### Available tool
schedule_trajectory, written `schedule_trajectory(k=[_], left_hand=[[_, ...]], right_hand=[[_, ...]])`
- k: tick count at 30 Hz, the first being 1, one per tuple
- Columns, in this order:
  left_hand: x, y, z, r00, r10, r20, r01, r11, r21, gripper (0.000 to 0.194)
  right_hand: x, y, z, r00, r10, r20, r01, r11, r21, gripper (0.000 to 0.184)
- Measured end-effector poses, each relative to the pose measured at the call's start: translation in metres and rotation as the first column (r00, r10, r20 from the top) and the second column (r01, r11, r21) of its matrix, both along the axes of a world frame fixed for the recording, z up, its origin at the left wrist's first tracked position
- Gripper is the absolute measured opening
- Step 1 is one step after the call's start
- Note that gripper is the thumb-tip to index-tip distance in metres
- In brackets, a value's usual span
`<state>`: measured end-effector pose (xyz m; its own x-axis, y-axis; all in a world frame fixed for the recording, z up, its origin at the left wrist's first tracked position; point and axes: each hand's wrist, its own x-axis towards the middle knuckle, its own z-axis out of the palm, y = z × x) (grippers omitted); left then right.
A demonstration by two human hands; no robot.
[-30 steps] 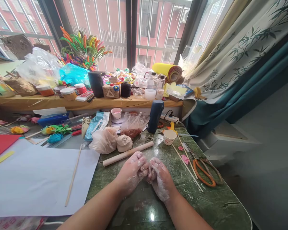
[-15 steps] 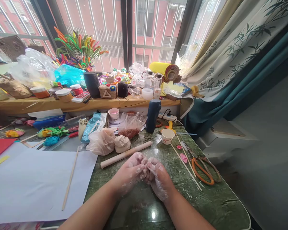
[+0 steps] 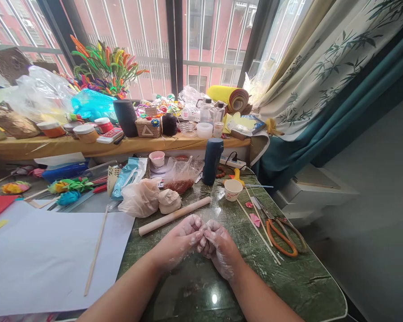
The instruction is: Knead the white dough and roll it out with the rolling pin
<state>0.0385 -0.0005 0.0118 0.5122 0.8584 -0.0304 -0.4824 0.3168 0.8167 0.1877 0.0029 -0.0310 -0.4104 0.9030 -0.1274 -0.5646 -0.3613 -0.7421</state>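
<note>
My left hand (image 3: 183, 241) and my right hand (image 3: 221, 250) meet fingertip to fingertip above the green tabletop (image 3: 188, 290). Both are closed in a pinch and smeared with white residue. Whatever sits between the fingers is too small or too hidden to make out. Just beyond them lies a wooden rolling pin (image 3: 175, 216), set at a slant. Behind the pin rests a lump of off-white clay (image 3: 169, 201), beside a crumpled plastic bag (image 3: 139, 199).
To the right are a paper cup (image 3: 233, 190), thin wooden sticks (image 3: 258, 232), pink scraps (image 3: 255, 219) and orange-handled scissors (image 3: 282, 237). White paper (image 3: 47, 259) with a stick (image 3: 96, 250) covers the left. A dark blue bottle (image 3: 213, 161) stands at the back, below a crowded sill (image 3: 188, 144).
My hands stay joined, with only a slight shift of the fingers. The whole view has moved a little, so things appear slightly farther left.
</note>
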Motion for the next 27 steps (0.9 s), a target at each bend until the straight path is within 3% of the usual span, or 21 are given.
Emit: schedule_trajectory(k=[12,22,27], left_hand=[[-0.003,-0.002,0.002,0.982,-0.022,-0.187,0.035,0.997,0.067,0.035],[-0.002,0.001,0.009,0.999,0.048,-0.024,-0.049,0.998,-0.030,0.039],[-0.001,-0.001,0.010,0.998,0.046,-0.040,-0.047,0.999,-0.023,0.038]], right_hand=[[0.001,-0.001,-0.001,0.999,0.031,0.022,-0.030,0.999,-0.017,0.046],[0.002,-0.003,0.012,0.996,0.083,-0.012,-0.083,0.996,0.021,0.043],[0.002,-0.003,0.013,0.998,0.069,-0.010,-0.068,0.997,0.022,0.046]])
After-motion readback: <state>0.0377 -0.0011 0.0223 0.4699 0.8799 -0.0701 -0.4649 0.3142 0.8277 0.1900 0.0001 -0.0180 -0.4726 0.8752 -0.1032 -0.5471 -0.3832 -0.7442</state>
